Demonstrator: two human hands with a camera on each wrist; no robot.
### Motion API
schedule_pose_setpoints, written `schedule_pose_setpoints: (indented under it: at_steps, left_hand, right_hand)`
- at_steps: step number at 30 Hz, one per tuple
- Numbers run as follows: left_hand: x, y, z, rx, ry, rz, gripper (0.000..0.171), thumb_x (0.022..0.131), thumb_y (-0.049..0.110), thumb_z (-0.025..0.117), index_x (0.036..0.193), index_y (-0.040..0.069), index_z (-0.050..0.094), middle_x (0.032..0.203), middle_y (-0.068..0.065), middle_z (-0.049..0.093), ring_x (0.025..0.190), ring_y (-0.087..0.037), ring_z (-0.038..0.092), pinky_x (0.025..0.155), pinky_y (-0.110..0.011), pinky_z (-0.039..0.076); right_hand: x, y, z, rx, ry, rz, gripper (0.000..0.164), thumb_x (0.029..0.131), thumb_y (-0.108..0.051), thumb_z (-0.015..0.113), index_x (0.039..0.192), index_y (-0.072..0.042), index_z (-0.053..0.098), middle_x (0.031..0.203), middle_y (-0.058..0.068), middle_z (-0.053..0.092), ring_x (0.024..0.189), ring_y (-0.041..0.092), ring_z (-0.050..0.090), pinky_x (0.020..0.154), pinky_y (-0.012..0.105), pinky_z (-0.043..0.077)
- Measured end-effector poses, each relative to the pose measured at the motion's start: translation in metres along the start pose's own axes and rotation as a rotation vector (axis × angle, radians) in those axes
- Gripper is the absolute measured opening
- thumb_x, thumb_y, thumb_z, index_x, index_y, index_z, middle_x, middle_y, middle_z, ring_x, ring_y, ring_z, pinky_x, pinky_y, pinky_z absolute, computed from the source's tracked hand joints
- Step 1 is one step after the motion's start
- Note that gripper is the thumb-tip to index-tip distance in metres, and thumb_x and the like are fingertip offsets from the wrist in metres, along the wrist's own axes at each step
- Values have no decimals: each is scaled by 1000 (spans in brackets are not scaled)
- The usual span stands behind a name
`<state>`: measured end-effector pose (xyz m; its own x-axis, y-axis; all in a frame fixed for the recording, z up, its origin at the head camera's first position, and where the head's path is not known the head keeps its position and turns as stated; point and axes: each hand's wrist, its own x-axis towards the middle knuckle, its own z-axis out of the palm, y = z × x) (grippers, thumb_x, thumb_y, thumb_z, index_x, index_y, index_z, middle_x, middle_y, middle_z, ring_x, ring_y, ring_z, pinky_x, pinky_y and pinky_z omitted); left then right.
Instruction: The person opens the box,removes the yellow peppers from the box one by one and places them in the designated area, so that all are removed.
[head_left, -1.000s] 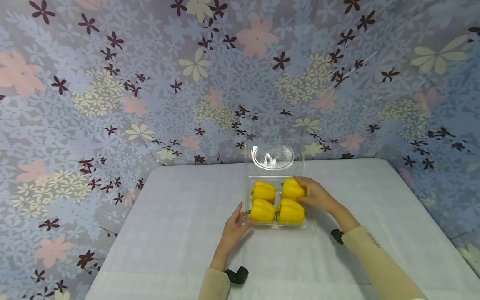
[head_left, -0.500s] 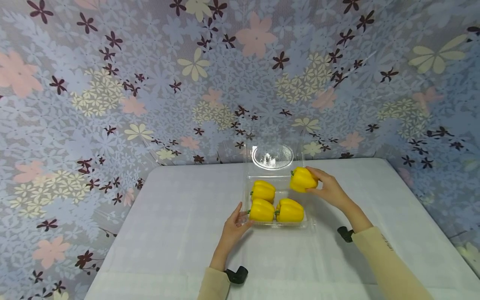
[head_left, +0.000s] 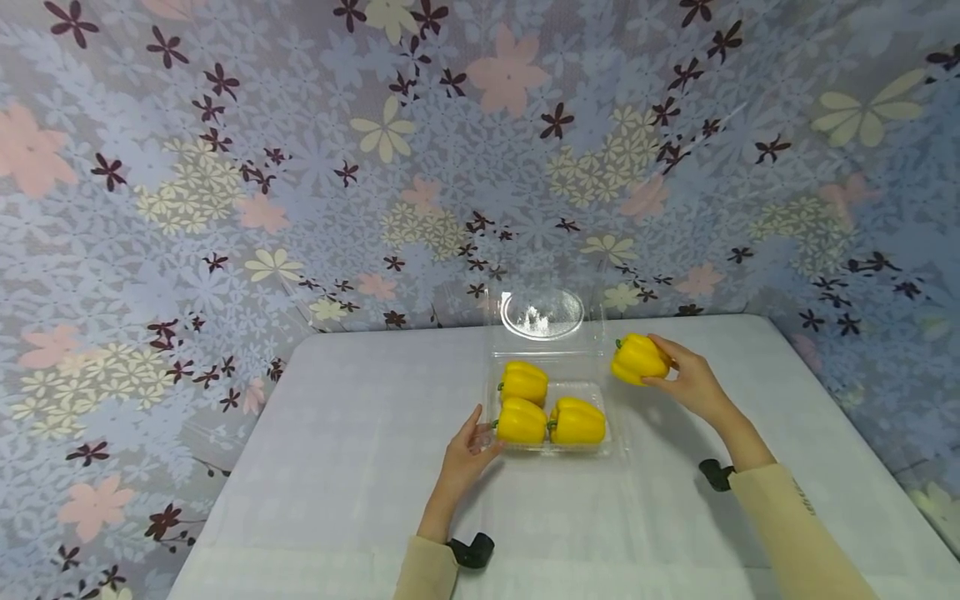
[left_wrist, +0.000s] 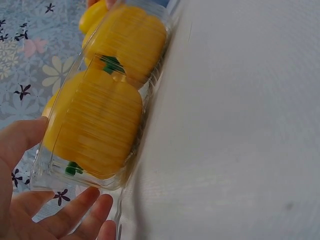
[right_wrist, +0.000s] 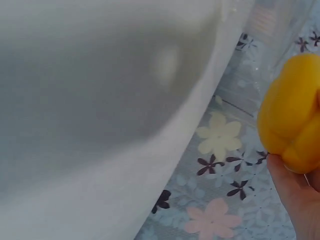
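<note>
My right hand (head_left: 697,385) grips a yellow bell pepper (head_left: 636,360) above the table, just right of a clear plastic clamshell container (head_left: 588,390). In the right wrist view, the thumb and fingers hold the side of that pepper (right_wrist: 290,112), partly cut off by the frame. Three other yellow bell peppers lie in the container: one at back left (head_left: 524,383), one at front left (head_left: 521,421), one at front right (head_left: 577,421). At the container's front left corner, my left hand (head_left: 461,462) rests with thumb and fingers spread about the corner, fingers fairly straight.
The container's lid (head_left: 542,314) stands up at the back, hinged open. A white cloth (head_left: 375,433) covers the table. Behind it hangs a flowered fabric (head_left: 420,150). Black wrist cameras sit on both wrists, the left one (head_left: 472,552) near the table's front.
My right hand has lifted the back right pepper out of the container and carried it to the right. The left hand has stayed at the corner.
</note>
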<state>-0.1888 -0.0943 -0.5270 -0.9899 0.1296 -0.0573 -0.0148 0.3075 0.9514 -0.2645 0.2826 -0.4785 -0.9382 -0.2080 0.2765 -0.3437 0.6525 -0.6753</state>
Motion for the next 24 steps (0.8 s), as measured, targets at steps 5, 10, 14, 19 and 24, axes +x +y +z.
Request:
schedule_pose_setpoints:
  at_steps: [5, 10, 14, 19, 24]
  left_hand:
    - [2, -4, 0, 0, 8, -11, 77, 86, 25, 70, 150, 11, 30, 134, -19, 56, 117, -33, 58, 101, -51, 43]
    - [3, -5, 0, -19, 0, -12, 75, 88, 21, 68, 150, 9, 28, 136, -21, 54, 119, -35, 56, 102, -53, 42]
    - [3, -6, 1, -25, 5, -8, 75, 88, 21, 68, 150, 10, 28, 136, -21, 54, 119, -35, 56, 102, -53, 42]
    - [-4, 12, -3, -21, -6, -10, 74, 88, 21, 67, 150, 8, 29, 135, -22, 54, 118, -36, 56, 102, -52, 42]
    - [-16, 36, -7, -35, -22, -2, 70, 89, 13, 64, 148, 0, 28, 134, -28, 52, 118, -42, 54, 101, -54, 42]
  right_hand:
    - [-4, 6, -1, -21, -6, 28, 74, 80, -3, 73, 141, 10, 35, 140, 36, 41, 124, 51, 43, 96, 62, 41]
    - [-9, 17, 1, -23, -55, 84, 73, 80, -3, 72, 141, 11, 34, 141, 36, 39, 125, 51, 41, 99, 62, 39]
    - [-12, 25, 4, -22, -110, 119, 73, 82, -5, 71, 142, 11, 33, 142, 37, 36, 127, 52, 39, 102, 62, 36]
    - [-14, 31, 6, -23, -118, 125, 72, 81, -4, 71, 141, 11, 33, 142, 37, 36, 128, 53, 38, 102, 62, 35]
    - [-16, 31, 7, -43, -124, 129, 72, 80, -4, 72, 140, 12, 35, 140, 38, 38, 126, 53, 40, 101, 62, 37]
